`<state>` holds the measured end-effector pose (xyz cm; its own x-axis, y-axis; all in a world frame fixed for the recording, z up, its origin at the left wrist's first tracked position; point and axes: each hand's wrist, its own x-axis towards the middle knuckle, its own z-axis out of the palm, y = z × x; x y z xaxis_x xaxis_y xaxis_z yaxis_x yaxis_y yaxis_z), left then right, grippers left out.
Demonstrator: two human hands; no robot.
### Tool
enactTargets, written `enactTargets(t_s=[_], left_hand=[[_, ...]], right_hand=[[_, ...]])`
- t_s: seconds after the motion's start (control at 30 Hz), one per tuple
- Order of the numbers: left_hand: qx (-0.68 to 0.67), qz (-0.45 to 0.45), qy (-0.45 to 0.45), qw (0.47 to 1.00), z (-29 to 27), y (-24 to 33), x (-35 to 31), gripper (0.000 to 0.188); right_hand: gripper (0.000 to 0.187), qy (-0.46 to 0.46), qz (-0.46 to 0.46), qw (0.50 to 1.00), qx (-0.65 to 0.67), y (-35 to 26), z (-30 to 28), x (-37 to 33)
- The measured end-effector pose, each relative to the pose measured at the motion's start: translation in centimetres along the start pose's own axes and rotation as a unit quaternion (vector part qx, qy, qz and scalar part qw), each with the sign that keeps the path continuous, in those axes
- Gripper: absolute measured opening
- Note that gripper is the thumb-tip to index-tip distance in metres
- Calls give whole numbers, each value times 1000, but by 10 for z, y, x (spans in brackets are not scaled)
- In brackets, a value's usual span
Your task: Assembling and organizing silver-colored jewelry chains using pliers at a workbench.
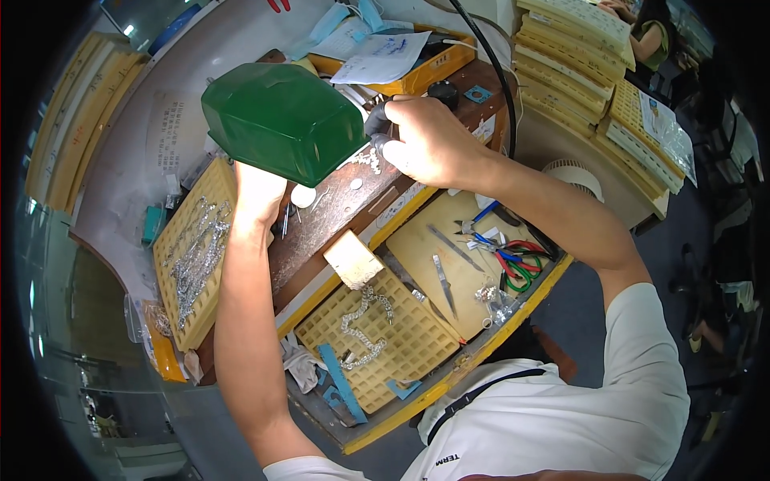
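A glossy green lamp shade (pixel 281 116) hangs over the workbench and covers much of the work spot. My left hand (pixel 258 191) reaches under it; its fingers are hidden. At the shade's right edge is my right hand (pixel 433 143), its fingers bent and closed, with black covers on the fingertips. Whatever they hold is out of sight behind the shade. Small silvery pieces (pixel 367 162) lie on the bench just below the right fingertips. A white round disc (pixel 303 196) sits near my left wrist. A pale wooden block (pixel 353 260) sticks out from the bench edge.
The open drawer (pixel 473 349) holds a yellow grid tray (pixel 409 337) with a silver chain (pixel 350 325), tweezers (pixel 443 286) and several pliers (pixel 517 260). Chains fill another tray (pixel 192 260) at left. An orange bin (pixel 437 68) with papers stands behind; stacked trays (pixel 565 64) rise at right.
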<state>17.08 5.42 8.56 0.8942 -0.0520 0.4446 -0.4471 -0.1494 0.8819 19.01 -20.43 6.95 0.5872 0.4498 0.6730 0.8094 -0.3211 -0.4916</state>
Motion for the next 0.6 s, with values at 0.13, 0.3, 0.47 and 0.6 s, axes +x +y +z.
enactTargets(t_s=[0.13, 0.3, 0.47, 0.6], left_hand=[[-14, 43, 6, 999, -1, -1, 5, 39], [106, 100, 82, 986, 1, 2, 10, 38], [226, 146, 43, 962, 4, -1, 7, 33], [260, 142, 35, 955, 2, 3, 5, 32]], right_hand=[[14, -9, 14, 1000, 5, -4, -5, -1], [13, -30, 42, 999, 17, -9, -8, 0], [16, -91, -20, 992, -87, -9, -10, -5], [15, -122, -43, 985, -109, -11, -7, -4]])
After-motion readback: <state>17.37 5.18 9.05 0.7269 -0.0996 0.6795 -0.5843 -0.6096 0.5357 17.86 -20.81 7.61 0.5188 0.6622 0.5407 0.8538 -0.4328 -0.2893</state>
